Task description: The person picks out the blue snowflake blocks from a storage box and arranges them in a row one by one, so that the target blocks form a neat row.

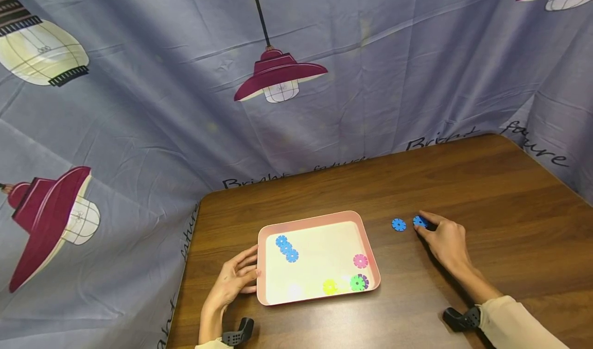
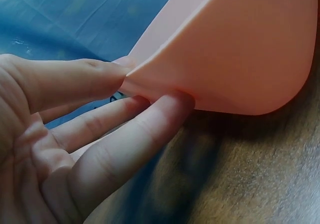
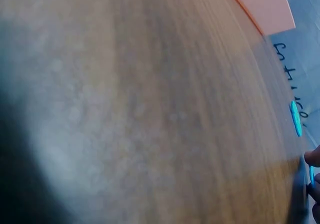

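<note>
My left hand [image 1: 228,281] holds the left side of a pink tray [image 1: 261,266]. In the left wrist view its thumb lies at the rim and its fingers press the outer wall. To the right of the tray, my right hand [image 1: 447,242] pinches a blue notched disc [image 1: 418,221] between thumb and fingers, low over the table. Another blue notched disc [image 1: 399,225] lies flat just left of it. In the right wrist view only fingertips [image 3: 314,157] show at the right edge, with a sliver of the blue disc between them.
Inside the tray, blue discs [image 1: 286,248] form a diagonal row at upper left. A pink disc [image 1: 360,261], a green disc [image 1: 357,283] partly over a purple one [image 1: 366,281], and a yellow disc [image 1: 330,287] lie toward its right and front. A printed curtain [image 1: 296,138] hangs behind the wooden table [image 1: 463,184].
</note>
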The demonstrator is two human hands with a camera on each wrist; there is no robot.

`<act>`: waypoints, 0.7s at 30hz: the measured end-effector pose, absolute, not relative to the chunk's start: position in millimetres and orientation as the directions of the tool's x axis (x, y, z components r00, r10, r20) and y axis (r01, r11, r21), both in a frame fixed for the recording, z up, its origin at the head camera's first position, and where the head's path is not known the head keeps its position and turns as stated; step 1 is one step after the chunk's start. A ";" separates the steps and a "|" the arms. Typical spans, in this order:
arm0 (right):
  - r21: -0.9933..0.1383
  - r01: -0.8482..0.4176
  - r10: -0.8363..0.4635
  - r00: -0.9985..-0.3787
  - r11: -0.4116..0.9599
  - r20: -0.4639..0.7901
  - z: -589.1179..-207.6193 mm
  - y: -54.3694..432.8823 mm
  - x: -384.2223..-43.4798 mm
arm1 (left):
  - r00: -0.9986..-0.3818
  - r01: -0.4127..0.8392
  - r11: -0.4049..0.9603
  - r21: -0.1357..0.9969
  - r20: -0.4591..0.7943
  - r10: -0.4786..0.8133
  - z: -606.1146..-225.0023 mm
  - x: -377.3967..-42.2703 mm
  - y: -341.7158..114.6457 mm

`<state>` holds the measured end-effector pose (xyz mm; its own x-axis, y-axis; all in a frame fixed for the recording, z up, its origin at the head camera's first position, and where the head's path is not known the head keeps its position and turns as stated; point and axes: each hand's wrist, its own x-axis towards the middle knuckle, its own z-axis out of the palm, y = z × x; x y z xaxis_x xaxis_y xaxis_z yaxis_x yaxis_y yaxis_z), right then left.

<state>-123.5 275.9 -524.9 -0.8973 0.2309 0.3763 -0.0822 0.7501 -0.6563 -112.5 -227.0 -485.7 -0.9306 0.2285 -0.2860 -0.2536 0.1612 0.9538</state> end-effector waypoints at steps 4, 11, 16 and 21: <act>-0.653 -0.087 0.229 -0.895 0.753 0.383 -524.8 275.1 -124.1 | -0.933 -0.243 0.161 0.957 -0.276 0.232 -485.7 -112.1 -227.3; -0.658 -0.071 0.243 -0.896 0.749 0.373 -522.9 274.1 -123.8 | -0.935 -0.212 0.169 0.963 -0.250 0.250 -486.9 -112.5 -227.5; -0.665 -0.059 0.246 -0.902 0.745 0.355 -521.8 274.0 -124.2 | -0.935 -0.231 0.165 0.959 -0.266 0.236 -485.7 -112.5 -226.9; -0.666 -0.052 0.245 -0.906 0.744 0.345 -522.5 273.9 -124.2 | -0.932 -0.245 0.164 0.956 -0.279 0.232 -485.7 -112.8 -226.4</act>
